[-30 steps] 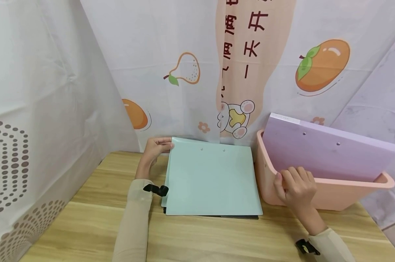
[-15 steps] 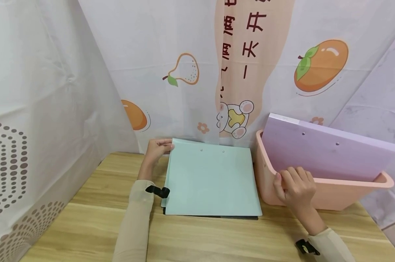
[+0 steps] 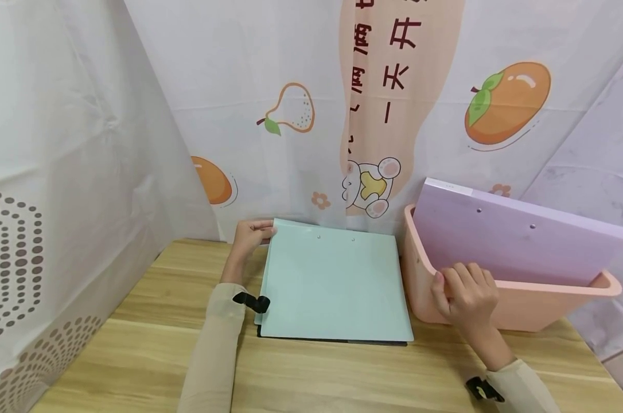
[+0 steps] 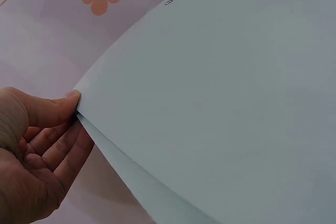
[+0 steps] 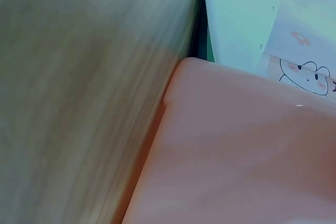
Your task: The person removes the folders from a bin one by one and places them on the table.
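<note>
A pale green file folder with two small rivets near its far edge lies on top of a stack at the middle of the table. My left hand pinches its far left corner between thumb and fingers; the left wrist view shows the thumb on top of the folder and the corner slightly raised. My right hand grips the front rim of a pink plastic bin, fingers curled over it. In the bin a lilac file folder stands tilted, its upper part above the rim.
Beneath the green folder a dark edge of something shows. The wooden table ends at a printed curtain behind and at the left. The bin stands close to the stack's right side.
My left hand has shifted very slightly right and nearer with the green folder's corner. The right hand, the bin and the lilac folder stay in place.
</note>
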The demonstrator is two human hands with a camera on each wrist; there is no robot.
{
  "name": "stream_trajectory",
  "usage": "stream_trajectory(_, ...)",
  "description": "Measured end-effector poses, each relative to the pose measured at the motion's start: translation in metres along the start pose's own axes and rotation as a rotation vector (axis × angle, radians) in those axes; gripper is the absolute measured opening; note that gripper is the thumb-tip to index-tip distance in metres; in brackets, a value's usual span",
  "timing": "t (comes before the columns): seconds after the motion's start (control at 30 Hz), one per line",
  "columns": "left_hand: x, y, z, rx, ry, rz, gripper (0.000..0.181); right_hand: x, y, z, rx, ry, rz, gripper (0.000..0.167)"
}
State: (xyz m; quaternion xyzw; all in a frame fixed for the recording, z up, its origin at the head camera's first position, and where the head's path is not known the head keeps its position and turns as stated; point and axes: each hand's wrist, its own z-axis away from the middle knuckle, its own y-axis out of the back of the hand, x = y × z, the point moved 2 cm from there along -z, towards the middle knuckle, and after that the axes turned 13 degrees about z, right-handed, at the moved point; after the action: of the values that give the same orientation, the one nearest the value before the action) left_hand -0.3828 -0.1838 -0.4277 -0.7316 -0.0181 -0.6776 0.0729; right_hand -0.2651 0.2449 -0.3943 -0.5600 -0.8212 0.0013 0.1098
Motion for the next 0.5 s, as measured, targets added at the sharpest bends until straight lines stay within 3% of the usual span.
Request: stream_trajectory(0.5,-0.0087,-0.0032,-0.0028,-0.007,0.049,-0.012,0.034,-0.0001,-0.0015,0.0013,0.016,-0.002,0.003,0.046)
